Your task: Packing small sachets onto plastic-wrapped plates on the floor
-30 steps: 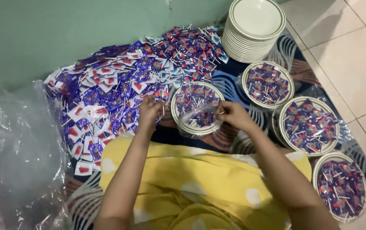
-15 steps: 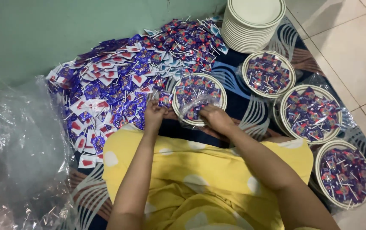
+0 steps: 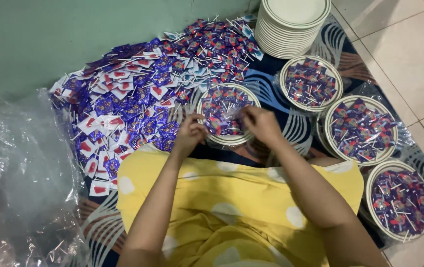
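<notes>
Both hands, spread a second ago, now meet at the near rim of a lolly-filled plate: left hand and right hand pinch its clear wrap. Three filled plates lie at three o'clock.

Both hands are at the near rim of a plate of wrapped lollipops — left hand and right hand pinching clear plastic wrap there. A big heap of lollipops lies to the left, three filled plates sit to the right, and a stack of empty plates stands beyond — crumpled plastic sheet far left.
</notes>
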